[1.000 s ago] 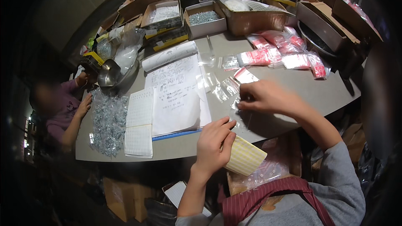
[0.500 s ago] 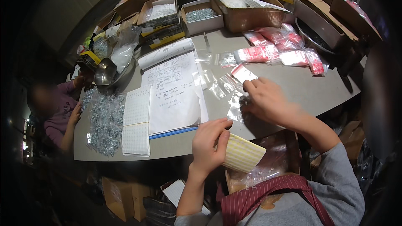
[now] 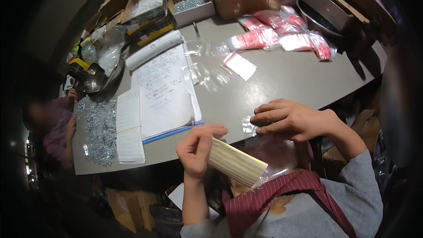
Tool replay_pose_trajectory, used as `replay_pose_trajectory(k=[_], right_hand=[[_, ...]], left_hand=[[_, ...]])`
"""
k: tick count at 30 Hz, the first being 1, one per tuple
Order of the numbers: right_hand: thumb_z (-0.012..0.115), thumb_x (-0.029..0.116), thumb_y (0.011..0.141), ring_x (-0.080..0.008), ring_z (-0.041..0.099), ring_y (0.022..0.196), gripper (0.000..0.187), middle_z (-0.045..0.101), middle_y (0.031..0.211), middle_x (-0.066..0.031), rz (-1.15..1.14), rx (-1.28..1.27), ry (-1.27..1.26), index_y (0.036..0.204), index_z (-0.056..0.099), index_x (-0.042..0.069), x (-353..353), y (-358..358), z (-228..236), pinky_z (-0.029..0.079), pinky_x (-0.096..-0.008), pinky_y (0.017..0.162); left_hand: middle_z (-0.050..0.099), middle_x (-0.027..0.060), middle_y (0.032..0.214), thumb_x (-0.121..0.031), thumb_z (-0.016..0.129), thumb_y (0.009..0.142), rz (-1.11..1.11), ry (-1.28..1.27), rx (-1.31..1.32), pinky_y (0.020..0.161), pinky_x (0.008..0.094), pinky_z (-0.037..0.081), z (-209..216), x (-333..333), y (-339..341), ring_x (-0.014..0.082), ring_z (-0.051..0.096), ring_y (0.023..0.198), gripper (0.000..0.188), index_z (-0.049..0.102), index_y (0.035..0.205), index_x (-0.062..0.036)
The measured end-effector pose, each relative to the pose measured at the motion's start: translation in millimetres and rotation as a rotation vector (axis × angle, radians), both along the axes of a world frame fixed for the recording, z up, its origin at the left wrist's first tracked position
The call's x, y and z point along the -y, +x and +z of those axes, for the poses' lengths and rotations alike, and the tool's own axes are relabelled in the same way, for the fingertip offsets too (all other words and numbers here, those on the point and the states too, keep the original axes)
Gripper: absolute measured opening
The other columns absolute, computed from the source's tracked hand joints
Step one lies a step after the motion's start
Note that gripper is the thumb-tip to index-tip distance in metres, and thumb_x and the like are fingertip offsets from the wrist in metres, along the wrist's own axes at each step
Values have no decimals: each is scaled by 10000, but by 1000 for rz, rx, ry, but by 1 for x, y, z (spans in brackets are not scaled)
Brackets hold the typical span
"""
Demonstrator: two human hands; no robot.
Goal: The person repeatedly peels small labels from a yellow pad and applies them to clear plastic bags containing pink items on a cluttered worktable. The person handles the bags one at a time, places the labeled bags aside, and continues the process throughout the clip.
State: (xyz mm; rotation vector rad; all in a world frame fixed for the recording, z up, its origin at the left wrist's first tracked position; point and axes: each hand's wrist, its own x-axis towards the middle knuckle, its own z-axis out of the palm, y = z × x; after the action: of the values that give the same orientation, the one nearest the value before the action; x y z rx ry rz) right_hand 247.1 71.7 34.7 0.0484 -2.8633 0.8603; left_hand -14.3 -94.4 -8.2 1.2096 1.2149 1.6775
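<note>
My left hand (image 3: 196, 150) pinches a yellow-and-white striped sticker sheet (image 3: 238, 161), which slants down to the right in front of the table edge. My right hand (image 3: 293, 119) is at the front edge of the table, its fingers pointing left. Its thumb and fingertips are at a small clear plastic bag (image 3: 248, 126), partly hidden beneath them. Farther in, a white bag with a red top strip (image 3: 240, 66) lies on the table. Several flat clear bags (image 3: 211, 77) lie to its left.
A clipboard with written sheets (image 3: 167, 101) lies left of centre, beside bags of metal screws (image 3: 100, 132). Red-and-white packets (image 3: 295, 42) are heaped at the back right. Boxes (image 3: 191, 11) line the far edge. Another person (image 3: 57, 128) sits at the left.
My right hand has come back toward the table's front edge, bringing a small clear bag along. My left hand still holds the sticker sheet. The view has shifted slightly.
</note>
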Motion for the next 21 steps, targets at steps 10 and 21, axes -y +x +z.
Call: replay_pose_trajectory(k=[10,21], right_hand=[[648,227,937,-360,675,1064,349,685,1148,-187,-228,-186,-402,1179,660,-25,15,0,10,540,-418,926],[669,150,886,-323,709,954,314,717,1020,-165,-340,-177,-243,1164,682,5,8,5,-14,565,-397,837]], left_hand=[[736,206,998,-172,514,1042,137,-52,-121,835,307,524,2,-9,13,204,679,883,282,645,964,65],[742,168,939,-216,492,1101,408,-21,-10,727,246,514,-2,-8,-2,127,642,758,303,591,934,16]])
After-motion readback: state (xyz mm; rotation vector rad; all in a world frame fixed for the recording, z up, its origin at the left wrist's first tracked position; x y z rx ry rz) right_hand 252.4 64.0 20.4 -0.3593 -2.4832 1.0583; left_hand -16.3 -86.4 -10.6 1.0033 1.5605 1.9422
